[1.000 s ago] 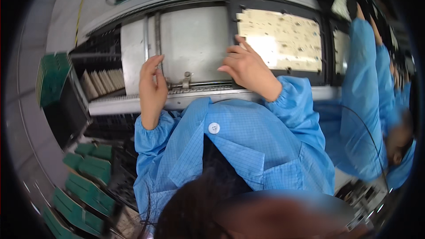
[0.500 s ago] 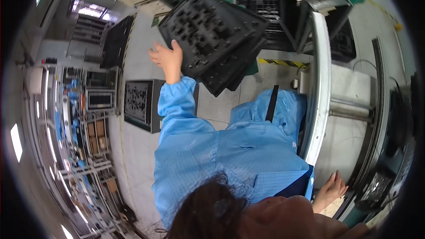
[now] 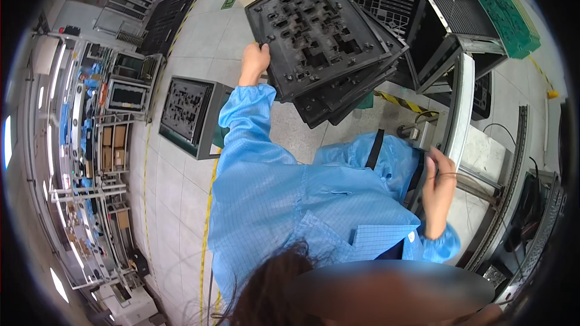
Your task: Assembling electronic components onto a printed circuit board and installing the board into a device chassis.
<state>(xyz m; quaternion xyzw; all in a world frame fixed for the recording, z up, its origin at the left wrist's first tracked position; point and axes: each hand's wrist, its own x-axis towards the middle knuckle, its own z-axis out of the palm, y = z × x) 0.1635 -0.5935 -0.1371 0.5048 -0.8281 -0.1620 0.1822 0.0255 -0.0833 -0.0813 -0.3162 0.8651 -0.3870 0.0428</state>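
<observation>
Left hand (image 3: 256, 59) now curled onto black tray (image 3: 287, 60)

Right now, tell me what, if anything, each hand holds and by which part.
The left hand grips the top black plate by its near-left edge; the right hand holds nothing visible.

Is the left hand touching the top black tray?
Touching: the head view shows the left hand closed on the edge of the top tray, no gap between.
</observation>
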